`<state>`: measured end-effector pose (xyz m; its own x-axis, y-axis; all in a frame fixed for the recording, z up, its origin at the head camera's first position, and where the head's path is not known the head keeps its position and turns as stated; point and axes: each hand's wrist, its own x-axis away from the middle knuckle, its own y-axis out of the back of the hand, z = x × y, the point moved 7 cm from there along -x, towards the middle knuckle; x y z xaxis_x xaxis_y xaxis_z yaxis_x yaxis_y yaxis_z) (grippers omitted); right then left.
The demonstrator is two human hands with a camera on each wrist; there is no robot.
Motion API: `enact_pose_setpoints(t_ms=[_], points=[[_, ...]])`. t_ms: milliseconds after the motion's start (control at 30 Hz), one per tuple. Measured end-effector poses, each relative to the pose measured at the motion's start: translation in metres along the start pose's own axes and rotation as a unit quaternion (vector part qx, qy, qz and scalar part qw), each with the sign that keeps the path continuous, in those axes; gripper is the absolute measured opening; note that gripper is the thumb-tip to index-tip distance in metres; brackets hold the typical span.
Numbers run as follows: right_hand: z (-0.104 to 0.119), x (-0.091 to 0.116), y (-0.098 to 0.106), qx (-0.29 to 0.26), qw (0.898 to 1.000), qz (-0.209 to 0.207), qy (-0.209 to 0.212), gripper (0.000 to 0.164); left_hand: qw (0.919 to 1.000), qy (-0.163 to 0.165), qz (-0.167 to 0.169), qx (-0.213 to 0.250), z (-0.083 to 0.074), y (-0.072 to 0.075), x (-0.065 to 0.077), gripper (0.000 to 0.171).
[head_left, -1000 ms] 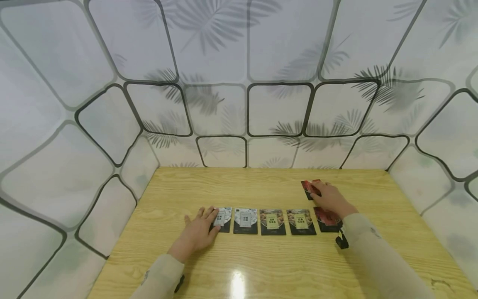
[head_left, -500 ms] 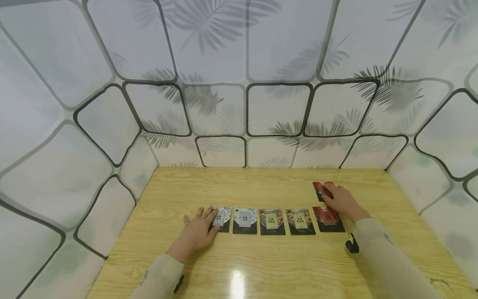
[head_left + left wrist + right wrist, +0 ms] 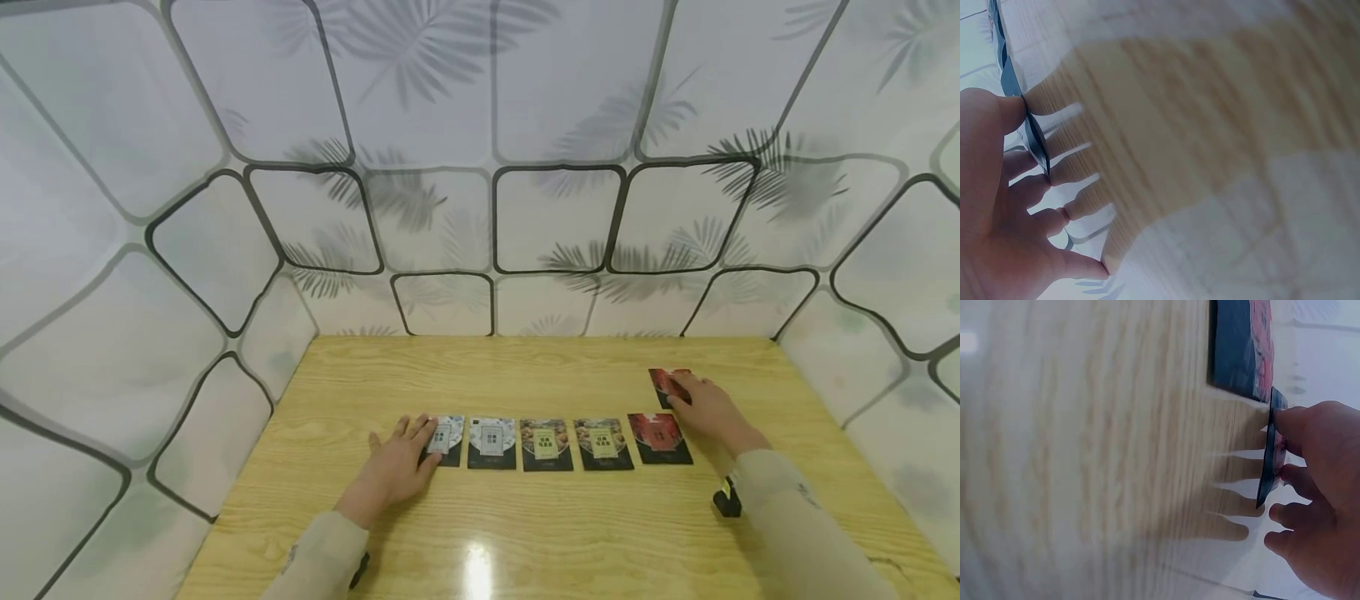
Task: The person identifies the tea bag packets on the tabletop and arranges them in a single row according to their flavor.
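Observation:
In the head view, my left hand (image 3: 397, 468) rests on the table with fingers spread, fingertips over the left edge of a blue-white packet (image 3: 447, 439). The left wrist view shows the thumb against that packet's dark edge (image 3: 1036, 140). At the back right, my right hand (image 3: 712, 408) holds a flat red-and-black packet (image 3: 660, 383) between thumb and fingers; the right wrist view shows this packet (image 3: 1270, 453) almost edge-on. Just in front of it a second red packet (image 3: 660, 437) ends the row. Whether the held packet touches the table I cannot tell.
Between the outer packets lie another blue-white packet (image 3: 492, 443) and two with food pictures, one left (image 3: 547, 444) and one right (image 3: 603, 443). The wooden table (image 3: 525, 525) meets patterned white cloth walls (image 3: 555, 304) at the back and sides.
My right hand has moved to the right and slightly nearer with the red packet, uncovering the red packet at the row's end. My left hand has stayed in place.

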<state>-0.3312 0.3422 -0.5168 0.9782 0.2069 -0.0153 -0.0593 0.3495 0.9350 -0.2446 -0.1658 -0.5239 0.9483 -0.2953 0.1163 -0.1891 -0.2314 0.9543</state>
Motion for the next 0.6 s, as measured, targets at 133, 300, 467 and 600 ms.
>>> enact_pose_setpoints(t_ms=[133, 300, 467, 600], points=[[-0.008, 0.006, 0.001, 0.01, 1.0, 0.001, 0.0, 0.054, 1.0, -0.002, -0.002, 0.002, -0.001, 0.0, 0.0, 0.063], [-0.014, 0.012, 0.003, 0.018, 1.0, 0.005, 0.0, 0.054, 1.0, -0.001, -0.004, -0.003, 0.0, 0.0, -0.001, 0.063], [-0.017, 0.019, 0.005, 0.021, 1.0, 0.003, 0.005, 0.054, 1.0, -0.001, -0.004, 0.001, 0.0, 0.001, 0.0, 0.062], [-0.018, 0.023, 0.007, 0.028, 1.0, 0.0, 0.003, 0.054, 1.0, -0.001, -0.007, 0.001, 0.0, 0.001, 0.0, 0.062]])
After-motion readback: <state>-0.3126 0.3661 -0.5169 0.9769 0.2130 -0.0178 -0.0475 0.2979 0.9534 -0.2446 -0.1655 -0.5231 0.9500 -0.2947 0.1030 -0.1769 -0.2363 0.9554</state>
